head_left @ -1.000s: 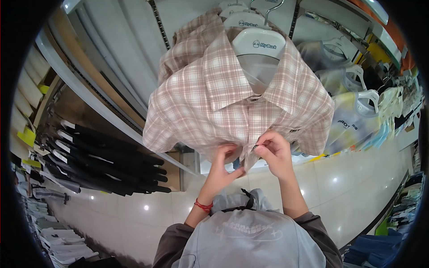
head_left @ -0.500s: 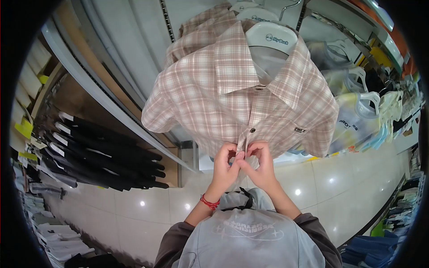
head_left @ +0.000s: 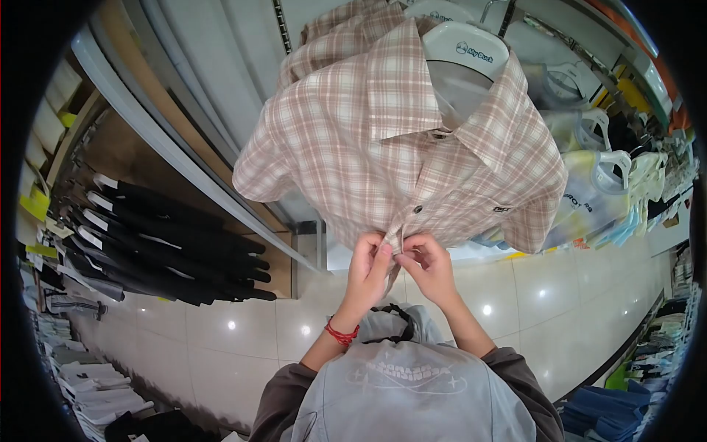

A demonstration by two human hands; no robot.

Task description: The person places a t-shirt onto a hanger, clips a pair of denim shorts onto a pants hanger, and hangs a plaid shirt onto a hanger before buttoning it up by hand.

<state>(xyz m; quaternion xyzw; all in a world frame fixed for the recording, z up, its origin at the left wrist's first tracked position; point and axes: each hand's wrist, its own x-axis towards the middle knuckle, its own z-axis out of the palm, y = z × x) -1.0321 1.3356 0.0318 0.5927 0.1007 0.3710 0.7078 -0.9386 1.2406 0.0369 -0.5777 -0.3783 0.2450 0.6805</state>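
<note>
A pink-and-white plaid short-sleeved shirt (head_left: 324,147) hangs on a white hanger (head_left: 471,50) in front of me, with more of the same plaid behind it. My left hand (head_left: 368,269), with a red cord bracelet at its wrist, pinches the front placket. Close beside it, my right hand (head_left: 428,269) grips the other side of that edge with thumb and finger. Just above my fingers a dark button (head_left: 417,209) shows on the placket. The shirt's collar is spread around the hanger. What lies between my fingertips is mostly hidden.
Black garments (head_left: 162,243) hang on a rack at the left. Tie-dye tops (head_left: 600,191) hang on the right. Folded blue clothes (head_left: 607,412) lie at lower right, pale ones (head_left: 96,390) at lower left. Glossy floor tiles (head_left: 243,331) show behind me.
My hands have drawn slightly apart along the placket, and its lower edge now shows below my left fingers. The shirt sits a little higher and further right in view.
</note>
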